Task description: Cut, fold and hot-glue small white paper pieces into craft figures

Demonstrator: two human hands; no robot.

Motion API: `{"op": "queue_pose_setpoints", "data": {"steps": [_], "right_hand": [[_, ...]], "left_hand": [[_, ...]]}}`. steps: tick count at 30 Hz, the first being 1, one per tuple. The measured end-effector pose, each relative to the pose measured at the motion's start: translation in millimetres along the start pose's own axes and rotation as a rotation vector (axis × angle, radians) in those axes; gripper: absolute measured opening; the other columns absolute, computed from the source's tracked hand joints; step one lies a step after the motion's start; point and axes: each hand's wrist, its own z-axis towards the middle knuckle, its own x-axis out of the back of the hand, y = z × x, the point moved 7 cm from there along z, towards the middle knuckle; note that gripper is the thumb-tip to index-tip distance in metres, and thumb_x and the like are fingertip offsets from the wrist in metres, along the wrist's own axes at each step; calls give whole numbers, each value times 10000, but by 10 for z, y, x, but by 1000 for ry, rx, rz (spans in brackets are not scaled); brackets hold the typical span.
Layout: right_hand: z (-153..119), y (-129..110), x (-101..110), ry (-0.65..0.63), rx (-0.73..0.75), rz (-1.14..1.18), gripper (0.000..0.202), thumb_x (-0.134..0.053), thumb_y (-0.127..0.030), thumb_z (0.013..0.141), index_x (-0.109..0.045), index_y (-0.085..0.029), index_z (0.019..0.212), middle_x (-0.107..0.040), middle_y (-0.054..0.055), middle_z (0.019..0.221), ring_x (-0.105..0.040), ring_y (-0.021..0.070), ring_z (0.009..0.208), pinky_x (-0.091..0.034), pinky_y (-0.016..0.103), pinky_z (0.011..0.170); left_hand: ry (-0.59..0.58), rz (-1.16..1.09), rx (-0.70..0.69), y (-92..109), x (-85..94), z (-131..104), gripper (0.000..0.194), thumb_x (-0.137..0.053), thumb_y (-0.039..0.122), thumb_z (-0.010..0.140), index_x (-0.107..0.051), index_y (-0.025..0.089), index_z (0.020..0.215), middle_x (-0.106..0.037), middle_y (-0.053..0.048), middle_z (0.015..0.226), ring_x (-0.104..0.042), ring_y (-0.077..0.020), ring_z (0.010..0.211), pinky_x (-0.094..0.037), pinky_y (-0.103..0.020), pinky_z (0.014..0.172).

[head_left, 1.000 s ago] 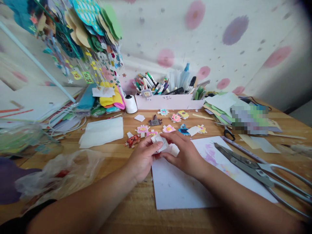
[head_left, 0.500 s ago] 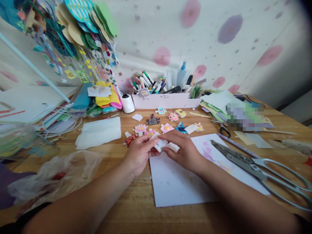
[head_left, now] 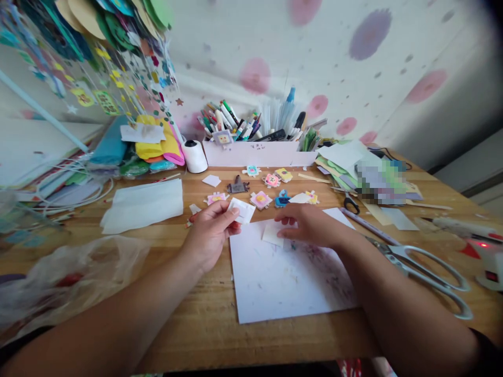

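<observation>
My left hand (head_left: 206, 235) pinches a small folded white paper piece (head_left: 240, 211) between thumb and fingers, above the sheet's far left corner. To its right, my right hand (head_left: 310, 225) has its thumb and curled fingers apart, with nothing visible between them. Beside its fingertips a small off-white paper square (head_left: 272, 235) lies on the large white sheet (head_left: 291, 293); whether they touch is unclear. Just beyond are small coloured paper figures, among them a pink one (head_left: 261, 199), a blue one (head_left: 282, 199) partly under a white slip, and a dark grey one (head_left: 238, 185).
Large scissors (head_left: 424, 267) and a glue gun (head_left: 467, 233) with a red light lie at right. A pen box (head_left: 255, 154) and white thread spool (head_left: 195, 156) stand behind. Left are white sheets (head_left: 143, 206) and a clear plastic bag (head_left: 86, 277). Paper scraps (head_left: 346, 157) pile at back right.
My right hand has let go of the folded white paper piece and moved right, away from my left hand. The left hand keeps the piece. The view has shifted slightly.
</observation>
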Motion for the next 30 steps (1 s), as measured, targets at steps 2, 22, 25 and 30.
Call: {"op": "queue_pose_setpoints", "data": {"steps": [2,22,25,30], "right_hand": [[29,-36,-88,-50,-26,-107,312,-688,-352,730,-660,-182,990,-666,58,881,-594,196,752,-398,272,622],[-31,-359,23,343,187,736,70,-600,-236,804,-568,-176,790,-556,-11,685,-489,108,600,-389,225,537],[-1,-327,-19,452,124,736,87,-628,-246,775,-573,-179,776,-552,-17,662,-472,105,563,-385,233,521],[-10,-341,5,557,148,623,68,-645,-225,773,-590,-185,775,-552,-7,677,-478,117,586,-397,242,534]], "left_hand": [[-14,20,14,-22,-12,-7,153,-718,229,710,-580,163,710,-601,37,670,-590,-91,594,-493,-217,599],[-92,122,145,-180,-131,-84,127,-685,251,742,-648,138,785,-682,-32,774,-678,-149,678,-526,-233,590],[-139,79,166,-213,-195,-129,164,-680,271,755,-669,147,861,-701,-61,876,-695,-170,703,-525,-238,587],[-169,32,174,-230,-232,-167,194,-681,285,767,-680,141,898,-694,-76,929,-708,-206,766,-523,-244,606]]}}
